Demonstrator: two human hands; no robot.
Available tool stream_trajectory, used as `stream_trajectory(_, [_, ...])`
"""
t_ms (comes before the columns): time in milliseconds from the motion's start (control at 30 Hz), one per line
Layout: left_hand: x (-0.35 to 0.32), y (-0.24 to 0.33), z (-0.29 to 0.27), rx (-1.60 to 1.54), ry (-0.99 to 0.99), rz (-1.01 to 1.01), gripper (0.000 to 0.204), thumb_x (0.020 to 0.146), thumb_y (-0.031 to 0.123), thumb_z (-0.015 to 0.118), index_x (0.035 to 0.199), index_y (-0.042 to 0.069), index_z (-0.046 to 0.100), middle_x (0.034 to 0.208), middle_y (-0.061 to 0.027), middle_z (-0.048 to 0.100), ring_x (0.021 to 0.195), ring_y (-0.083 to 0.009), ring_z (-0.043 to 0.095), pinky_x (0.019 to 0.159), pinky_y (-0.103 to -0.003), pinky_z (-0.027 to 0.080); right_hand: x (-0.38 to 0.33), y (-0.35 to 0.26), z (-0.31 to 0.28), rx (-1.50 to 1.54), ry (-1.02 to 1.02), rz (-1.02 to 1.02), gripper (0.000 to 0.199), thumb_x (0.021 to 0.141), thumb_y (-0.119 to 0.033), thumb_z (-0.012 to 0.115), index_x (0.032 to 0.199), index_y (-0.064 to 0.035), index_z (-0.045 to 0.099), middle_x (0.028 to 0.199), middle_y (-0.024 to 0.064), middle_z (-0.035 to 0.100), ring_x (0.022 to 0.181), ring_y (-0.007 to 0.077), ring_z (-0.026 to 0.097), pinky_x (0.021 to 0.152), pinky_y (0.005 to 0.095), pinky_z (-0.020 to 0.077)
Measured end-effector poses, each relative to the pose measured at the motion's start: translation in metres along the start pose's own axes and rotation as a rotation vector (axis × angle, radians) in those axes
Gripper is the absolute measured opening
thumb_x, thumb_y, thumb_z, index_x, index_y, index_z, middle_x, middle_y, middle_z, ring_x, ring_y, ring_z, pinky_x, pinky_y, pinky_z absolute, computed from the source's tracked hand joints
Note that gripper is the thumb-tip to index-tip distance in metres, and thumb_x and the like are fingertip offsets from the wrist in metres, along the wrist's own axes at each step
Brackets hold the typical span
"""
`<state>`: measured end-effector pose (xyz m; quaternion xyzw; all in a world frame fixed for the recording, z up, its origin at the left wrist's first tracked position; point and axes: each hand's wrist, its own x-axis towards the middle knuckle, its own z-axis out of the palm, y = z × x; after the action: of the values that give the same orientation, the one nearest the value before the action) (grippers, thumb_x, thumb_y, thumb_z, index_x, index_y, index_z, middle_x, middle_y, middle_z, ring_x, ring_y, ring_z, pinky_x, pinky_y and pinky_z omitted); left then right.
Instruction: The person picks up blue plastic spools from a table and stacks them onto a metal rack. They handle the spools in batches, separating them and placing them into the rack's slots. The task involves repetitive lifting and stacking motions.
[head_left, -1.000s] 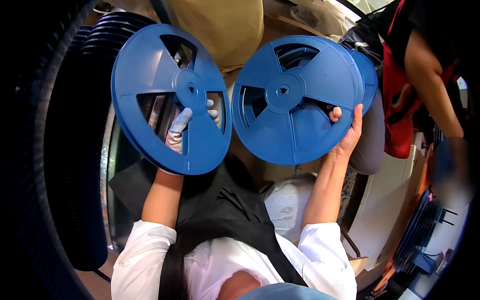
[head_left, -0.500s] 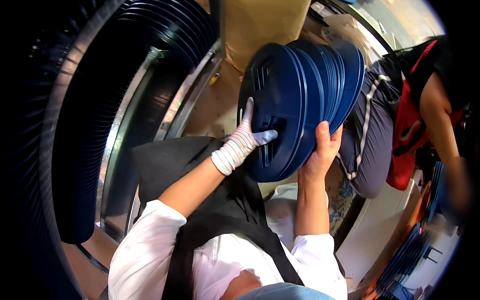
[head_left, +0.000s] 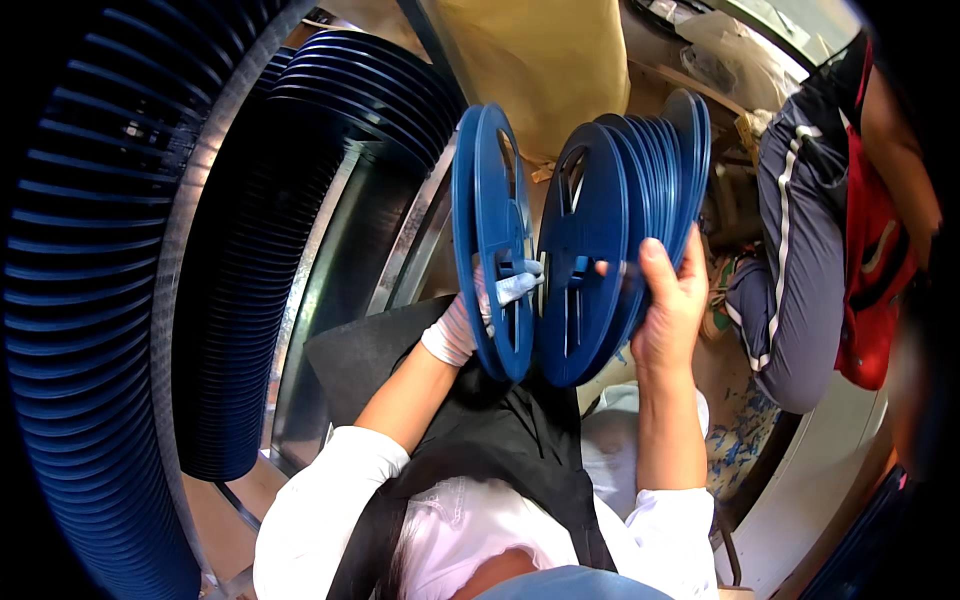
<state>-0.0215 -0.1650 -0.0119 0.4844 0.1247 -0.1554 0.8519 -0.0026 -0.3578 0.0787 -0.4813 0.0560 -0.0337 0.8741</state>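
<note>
At 12 o'clock, left hand [head_left: 484, 305] curls tight through a blue reel [head_left: 492, 225], right hand [head_left: 672, 305] clasps a reel stack [head_left: 602, 235] at 2, probably light, stiff, slick, so grab cutouts/rims.

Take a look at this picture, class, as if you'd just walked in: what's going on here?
A person in a black apron is handling blue slotted reels. The gloved left hand holds a narrow blue reel, with fingers through its opening. The bare right hand holds a stack of blue reels beside it. Long rows of similar round pieces stand at the left, and another person's leg shows at the right.
</note>
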Motion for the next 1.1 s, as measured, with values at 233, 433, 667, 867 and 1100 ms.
stream_trajectory(233, [0.025, -0.025, 0.017, -0.306, -0.198, -0.221, 0.043, 0.091, 0.033, 0.060, 0.117, 0.000, 0.055, 0.099, -0.0080, 0.065, 0.086, -0.0173, 0.064, 0.075, -0.027, 0.054, -0.012, 0.023, 0.011, -0.088, -0.105, 0.001, 0.068, 0.089, -0.005, 0.060, 0.146, -0.0029, 0.024, 0.113, 0.0088, 0.057, 0.077, 0.0127, 0.063, 0.066, 0.0239, 0.0537])
stream_trajectory(433, [0.035, -0.021, 0.028, -0.386, -0.349, -0.295, 0.027, 0.089, 0.029, 0.062, 0.097, 0.004, 0.058, 0.076, -0.0015, 0.060, 0.068, -0.0113, 0.060, 0.063, -0.026, 0.053, -0.020, 0.023, 0.010, -0.101, -0.144, -0.018, 0.066, 0.089, -0.003, 0.059, 0.146, -0.0021, 0.025, 0.119, 0.0097, 0.055, 0.084, 0.0140, 0.064, 0.070, 0.0247, 0.0546])
stream_trajectory(667, [-0.003, 0.012, 0.011, 0.128, -0.211, 0.035, 0.059, 0.085, 0.023, 0.068, 0.135, 0.005, 0.042, 0.110, -0.0098, 0.061, 0.099, -0.0193, 0.062, 0.088, -0.034, 0.053, 0.004, -0.001, -0.008, -0.024, -0.012, 0.029, 0.046, 0.090, -0.007, 0.059, 0.132, -0.0014, 0.042, 0.105, 0.0128, 0.059, 0.077, 0.0216, 0.068, 0.063, 0.0275, 0.0558])
stream_trajectory(867, [-0.036, 0.025, -0.025, -0.447, -0.290, -0.166, 0.075, 0.073, 0.030, 0.076, 0.133, 0.000, 0.042, 0.116, -0.0162, 0.058, 0.114, -0.0321, 0.055, 0.101, -0.046, 0.044, 0.020, -0.024, -0.033, -0.004, 0.103, -0.099, 0.035, 0.091, -0.012, 0.061, 0.121, 0.0008, 0.048, 0.100, 0.0153, 0.061, 0.071, 0.0236, 0.069, 0.060, 0.0283, 0.0575])
stream_trajectory(1100, [-0.049, 0.010, -0.039, -0.669, -0.473, -0.127, 0.085, 0.069, 0.036, 0.078, 0.133, -0.002, 0.036, 0.116, -0.0184, 0.055, 0.119, -0.0370, 0.051, 0.104, -0.051, 0.040, 0.034, -0.017, -0.035, -0.030, 0.123, -0.160, 0.033, 0.092, -0.015, 0.060, 0.118, 0.0036, 0.051, 0.102, 0.0189, 0.065, 0.071, 0.0212, 0.069, 0.061, 0.0266, 0.0580])
